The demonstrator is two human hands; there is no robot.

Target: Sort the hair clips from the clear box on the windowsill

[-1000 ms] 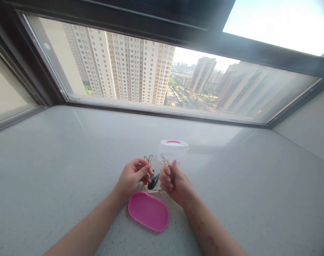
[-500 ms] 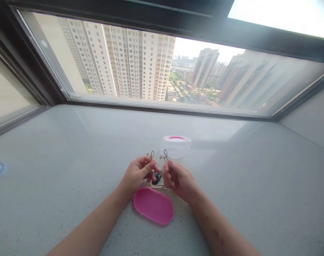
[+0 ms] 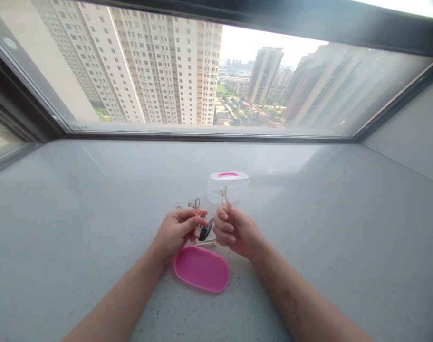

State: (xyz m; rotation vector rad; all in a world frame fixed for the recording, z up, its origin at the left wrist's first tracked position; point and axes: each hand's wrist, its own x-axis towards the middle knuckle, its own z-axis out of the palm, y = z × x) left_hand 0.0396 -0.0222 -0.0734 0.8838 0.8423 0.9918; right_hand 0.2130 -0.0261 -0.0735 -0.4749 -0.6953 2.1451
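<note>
Countertop [image 3: 77,228] of speckled white spreads beneath the work, meeting a dark window frame [image 3: 209,138] along its far edge. Over it, the left hand [image 3: 174,232] has thumb and fingers pinched narrowly on a bow-shaped metal hair clip [image 3: 196,209], whose looped wire top stands up above the fingertips. Just beside it, not touching, the right hand [image 3: 239,232] grips a 2nd piece, a gold bow-shaped hair clip [image 3: 224,195], between thumb and curled fingers; this clip is seen nearly edge-on, upright, in front of the translucent box.

Between and below the 2 hands lie black hair clips [image 3: 206,231], partly hidden, their count unclear. A pale gold bar clip [image 3: 206,242] lies just beyond a shallow pink oval tray [image 3: 202,269], which sits nearest the wearer between the forearms. Farther off stands the translucent box [image 3: 238,189] with its pink handle [image 3: 228,174] on top. Behind the left hand is a small pale item [image 3: 178,204], too small to identify. Outside the window, tall apartment blocks [image 3: 155,66] rise.
</note>
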